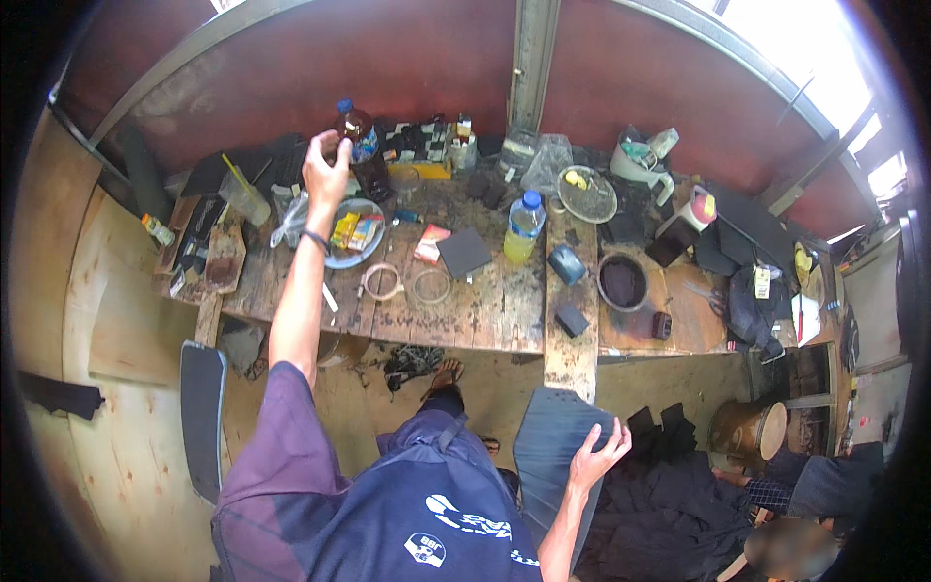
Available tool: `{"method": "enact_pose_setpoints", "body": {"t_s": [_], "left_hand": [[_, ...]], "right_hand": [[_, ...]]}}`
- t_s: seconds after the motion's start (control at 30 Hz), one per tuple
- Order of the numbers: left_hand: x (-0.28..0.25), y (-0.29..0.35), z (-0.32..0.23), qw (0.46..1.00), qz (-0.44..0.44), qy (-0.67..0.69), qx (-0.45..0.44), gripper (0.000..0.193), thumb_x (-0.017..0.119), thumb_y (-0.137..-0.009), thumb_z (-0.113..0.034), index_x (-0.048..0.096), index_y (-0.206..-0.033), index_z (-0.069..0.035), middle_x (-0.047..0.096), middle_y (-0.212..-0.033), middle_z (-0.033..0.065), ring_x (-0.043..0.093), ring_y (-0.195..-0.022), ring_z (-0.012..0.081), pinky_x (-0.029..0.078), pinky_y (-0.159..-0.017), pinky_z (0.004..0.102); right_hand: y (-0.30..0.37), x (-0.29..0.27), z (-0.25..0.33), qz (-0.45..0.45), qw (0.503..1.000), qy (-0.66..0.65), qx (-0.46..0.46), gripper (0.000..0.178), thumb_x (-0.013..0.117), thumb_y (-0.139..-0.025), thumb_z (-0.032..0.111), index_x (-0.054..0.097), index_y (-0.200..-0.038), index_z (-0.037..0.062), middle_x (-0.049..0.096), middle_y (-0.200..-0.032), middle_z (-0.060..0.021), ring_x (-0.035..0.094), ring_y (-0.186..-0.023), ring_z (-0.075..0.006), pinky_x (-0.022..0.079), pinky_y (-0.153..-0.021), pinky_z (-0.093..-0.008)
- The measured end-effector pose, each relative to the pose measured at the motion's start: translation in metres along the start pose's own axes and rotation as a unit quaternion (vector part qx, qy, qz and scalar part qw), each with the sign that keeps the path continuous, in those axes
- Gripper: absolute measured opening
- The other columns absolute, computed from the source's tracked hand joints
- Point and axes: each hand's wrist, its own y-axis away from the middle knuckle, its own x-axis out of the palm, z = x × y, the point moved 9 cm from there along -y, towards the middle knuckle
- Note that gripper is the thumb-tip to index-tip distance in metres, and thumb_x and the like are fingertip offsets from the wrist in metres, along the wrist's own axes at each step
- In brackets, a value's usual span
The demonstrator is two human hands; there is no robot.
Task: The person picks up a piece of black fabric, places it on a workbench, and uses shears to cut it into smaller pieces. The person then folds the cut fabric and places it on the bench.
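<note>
My left arm stretches over the wooden workbench (465, 320). At its end, my left hand (327, 173) is raised with curved fingers apart, in front of and just left of a large bottle of dark liquid with a blue cap (367, 155). Whether the fingertips touch the bottle I cannot tell. Below that wrist lies a blue bowl (370, 254) with colourful packets in it. Lower right, my right hand (596, 458) hovers at the edge of a dark grey sheet-like panel (553, 436), its fingers spread and no object between them. The panel's lower end is partly hidden behind my forearm.
On the bench stand a blue-capped bottle of yellow liquid (525, 226), a dark round pot (623, 281), a plate (588, 195) and a white jug (642, 160). Black cloth (669, 524) covers the floor at right, beside another person (815, 485) and a drum (749, 429).
</note>
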Motion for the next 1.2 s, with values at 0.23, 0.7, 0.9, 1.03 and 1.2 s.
{"method": "enact_pose_setpoints", "body": {"t_s": [0.23,0.7,0.9,1.03,1.2], "left_hand": [[0.075,-0.08,0.074,0.997,0.079,-0.008,-0.007,0.066,0.073,-0.097,-0.055,0.067,-0.125,0.004,0.073,-0.116,0.028,0.071,-0.114,0.0434,0.051,-0.099,0.0479],[-0.03,-0.153,-0.035,0.973,0.156,0.165,0.048,0.035,0.059,-0.113,-0.025,0.068,-0.137,-0.001,0.074,-0.123,0.0085,0.066,-0.11,0.0103,0.055,-0.092,0.0294],[-0.041,-0.103,-0.207,0.91,0.318,0.165,0.21,0.046,0.057,-0.106,-0.03,0.066,-0.132,0.007,0.07,-0.13,0.0208,0.065,-0.125,0.0312,0.046,-0.111,0.0454],[-0.015,0.007,-0.297,0.828,0.44,0.258,0.234,0.057,0.07,-0.09,-0.042,0.069,-0.117,0.008,0.07,-0.12,0.0271,0.066,-0.118,0.0386,0.048,-0.107,0.0514],[0.058,0.131,-0.331,0.704,0.569,0.418,-0.08,0.044,0.067,-0.084,-0.007,0.069,-0.126,0.005,0.072,-0.125,0.0153,0.067,-0.12,0.0229,0.05,-0.108,0.0378]], "right_hand": [[-0.014,0.061,0.075,0.018,1.0,-0.025,0.006,0.042,0.069,-0.101,0.014,0.061,-0.14,-0.001,0.043,-0.147,-0.0268,0.047,-0.136,-0.0434,0.041,-0.116,-0.0538],[-0.056,0.092,0.245,0.092,0.985,-0.142,-0.036,0.044,0.079,-0.094,0.018,0.068,-0.136,0.0078,0.057,-0.14,-0.0221,0.057,-0.131,-0.0389,0.049,-0.108,-0.0488],[-0.085,0.097,0.356,0.199,0.926,-0.246,-0.207,0.082,0.09,-0.084,0.042,0.056,-0.152,0.0111,0.048,-0.15,-0.0214,0.053,-0.136,-0.0397,0.046,-0.115,-0.0488],[-0.086,0.078,0.401,0.171,0.887,-0.32,-0.285,0.127,0.095,-0.07,0.054,0.027,-0.167,0.0096,0.033,-0.163,-0.0285,0.037,-0.15,-0.0476,0.036,-0.123,-0.0563],[-0.088,0.027,0.334,0.052,0.914,-0.329,-0.23,0.139,0.105,-0.062,0.029,0.018,-0.167,0.0068,0.04,-0.162,-0.0251,0.046,-0.148,-0.0417,0.041,-0.121,-0.0519]]}}
